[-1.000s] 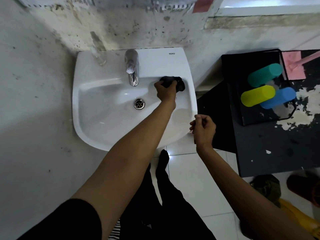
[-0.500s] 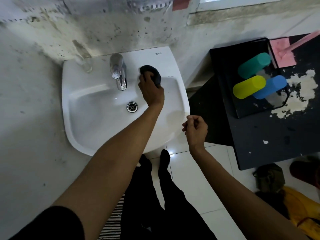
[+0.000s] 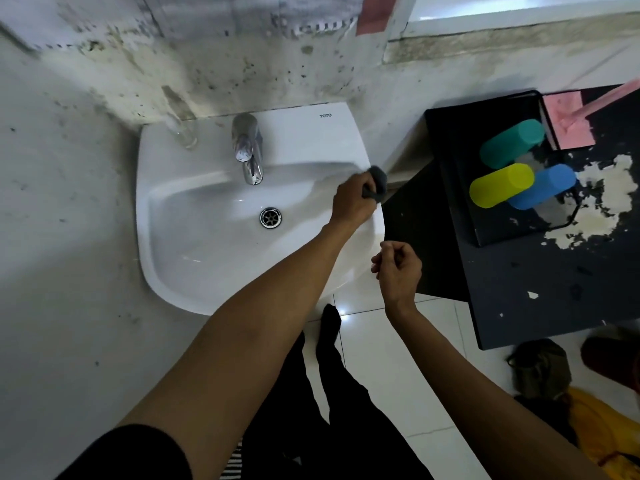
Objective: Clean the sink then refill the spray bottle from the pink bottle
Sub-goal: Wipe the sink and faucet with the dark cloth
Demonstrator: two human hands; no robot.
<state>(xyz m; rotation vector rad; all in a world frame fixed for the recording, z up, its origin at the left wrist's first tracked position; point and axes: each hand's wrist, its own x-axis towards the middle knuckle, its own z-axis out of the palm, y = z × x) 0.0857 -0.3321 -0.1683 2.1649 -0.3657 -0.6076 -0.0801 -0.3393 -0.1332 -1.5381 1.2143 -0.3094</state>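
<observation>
Wall (image 3: 62, 220) filled the frame from 9 to 12 o'clock, stained and speckled. Sink (image 3: 194, 271), white, sat mid-frame against it. Black table (image 3: 536, 271) stood at 3 o'clock with 3 rolls on it, teal (image 3: 512, 143), yellow (image 3: 501, 184), blue (image 3: 542, 186), plus a pink pad (image 3: 568, 126) at 2 o'clock. Tap (image 3: 247, 147) stood at the sink's 12 o'clock, drain (image 3: 270, 217) just below it in the bowl. A clear bottle (image 3: 180, 128), blurred, stood on the sink's ledge at 11 o'clock; could not tell if it was the spray bottle. No pink bottle was clearly in view.

Left hand (image 3: 351, 202) was at the sink's 3 o'clock rim, fingers clamped round a dark cloth (image 3: 377, 180) pressed on the rim edge. Motion blur there suggested a wiping stroke. Right hand (image 3: 398, 268) hung clear of the sink at its 4 o'clock, fingers curled together, holding nothing visible.

Judged step: wiping the sink, refill not started. To do it well: keep the cloth flat and pressed, follow the rim round clockwise, then work the bowl down toward the drain so dirt ends up there. Wipe behind the tap too. Mind the bottle at 11 o'clock, easy to knock over.
</observation>
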